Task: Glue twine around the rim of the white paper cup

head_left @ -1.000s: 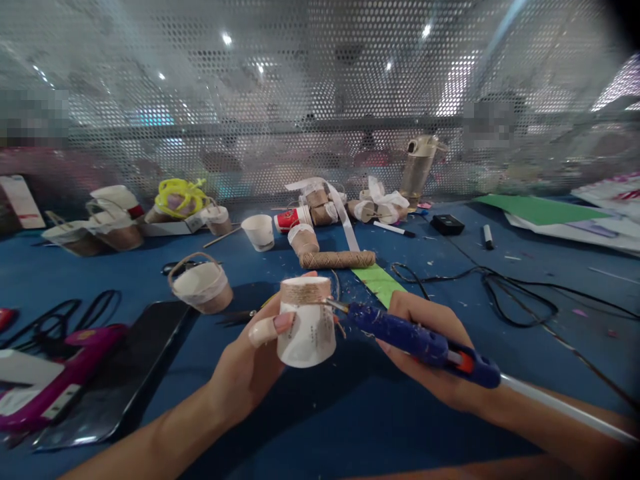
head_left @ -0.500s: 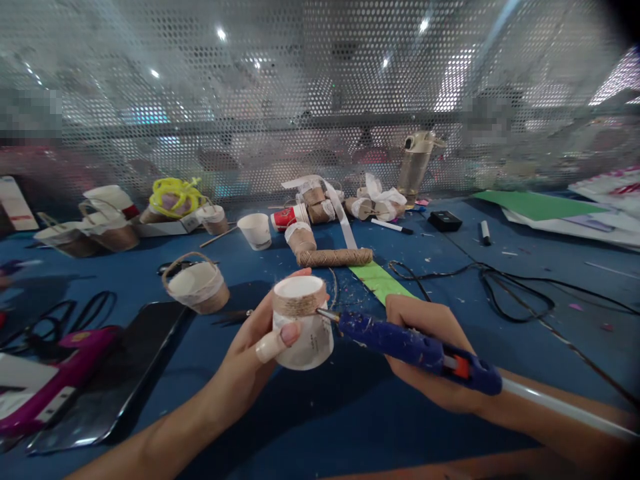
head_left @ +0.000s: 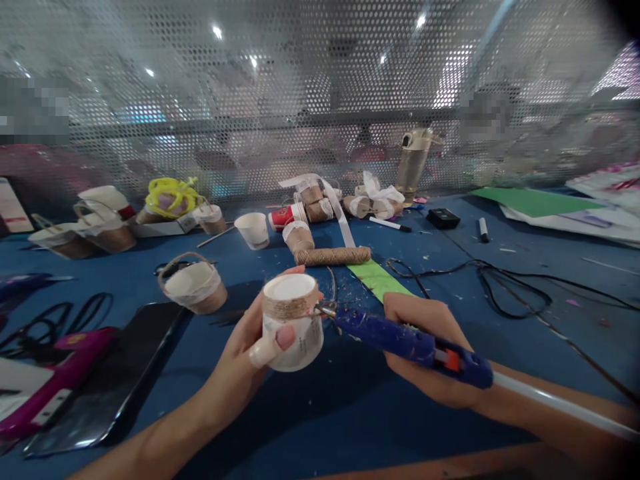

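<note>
My left hand (head_left: 250, 353) is wrapped round a white paper cup (head_left: 300, 343), its upper part wound with brown twine (head_left: 287, 307). A wrap covers the left thumb. In my right hand (head_left: 430, 333) is a blue glue gun (head_left: 390, 338) with an orange-red part and a long clear glue stick (head_left: 555, 403) sticking out of its back. The metal nozzle points left and sits at the cup's right side, by the lower edge of the twine. Behind the cup lies a roll of twine (head_left: 333, 257), and a strand runs down from it toward the cup.
A twine-handled cup basket (head_left: 197, 288) stands left of the cup. Nearer are a black phone (head_left: 107, 380) and a magenta tool (head_left: 55, 387). Further back are several wrapped cups, a red cup (head_left: 285, 217) and a bottle (head_left: 414, 163). A black cable (head_left: 500, 300) curls at right.
The cup has shifted slightly left and turned a little in my left hand. The glue gun has moved slightly left with it, its nozzle still at the twine's edge.
</note>
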The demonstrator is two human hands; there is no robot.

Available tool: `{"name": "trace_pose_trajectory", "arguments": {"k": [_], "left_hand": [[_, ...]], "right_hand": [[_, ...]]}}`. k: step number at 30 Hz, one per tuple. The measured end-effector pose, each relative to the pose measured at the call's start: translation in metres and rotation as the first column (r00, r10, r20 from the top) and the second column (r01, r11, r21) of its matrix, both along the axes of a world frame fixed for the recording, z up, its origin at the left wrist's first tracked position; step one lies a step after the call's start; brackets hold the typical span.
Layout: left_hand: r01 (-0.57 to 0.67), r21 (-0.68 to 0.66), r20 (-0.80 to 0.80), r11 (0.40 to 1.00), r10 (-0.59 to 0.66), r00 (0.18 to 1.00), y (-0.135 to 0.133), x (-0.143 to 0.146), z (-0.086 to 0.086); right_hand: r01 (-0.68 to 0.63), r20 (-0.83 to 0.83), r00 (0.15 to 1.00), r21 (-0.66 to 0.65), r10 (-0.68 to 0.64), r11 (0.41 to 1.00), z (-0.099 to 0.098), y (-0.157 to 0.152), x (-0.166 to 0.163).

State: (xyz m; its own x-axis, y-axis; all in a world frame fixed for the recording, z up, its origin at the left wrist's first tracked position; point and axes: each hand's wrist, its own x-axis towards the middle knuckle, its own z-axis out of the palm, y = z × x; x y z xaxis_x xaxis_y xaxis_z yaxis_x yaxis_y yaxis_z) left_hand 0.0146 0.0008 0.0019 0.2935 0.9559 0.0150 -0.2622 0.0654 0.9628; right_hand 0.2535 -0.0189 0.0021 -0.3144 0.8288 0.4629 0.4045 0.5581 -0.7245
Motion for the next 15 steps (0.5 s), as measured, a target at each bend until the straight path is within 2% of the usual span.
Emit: {"name": "trace_pose_trajectory", "arguments": {"k": [4, 8, 15], "left_hand": [[-0.025, -0.005, -0.040, 1.000, 0.025, 0.999, -0.0002, -0.0003, -0.0051], [0.004, -0.025, -0.035, 1.000, -0.005, 0.999, 0.0005, -0.0022, -0.0067], [0.091, -0.033, 0.063, 0.995, -0.089, 0.994, -0.0008, -0.0024, -0.0018]], "right_hand": [[-0.030, 0.027, 0.999, -0.007, 0.030, 1.000, 0.0003, -0.0019, 0.0001], [-0.033, 0.028, 0.999, -0.001, 0.033, 0.999, -0.0011, -0.0029, 0.0000], [-0.004, -0.004, 1.000, -0.048, 0.004, 0.999, -0.0003, -0.0017, 0.0006]]}}
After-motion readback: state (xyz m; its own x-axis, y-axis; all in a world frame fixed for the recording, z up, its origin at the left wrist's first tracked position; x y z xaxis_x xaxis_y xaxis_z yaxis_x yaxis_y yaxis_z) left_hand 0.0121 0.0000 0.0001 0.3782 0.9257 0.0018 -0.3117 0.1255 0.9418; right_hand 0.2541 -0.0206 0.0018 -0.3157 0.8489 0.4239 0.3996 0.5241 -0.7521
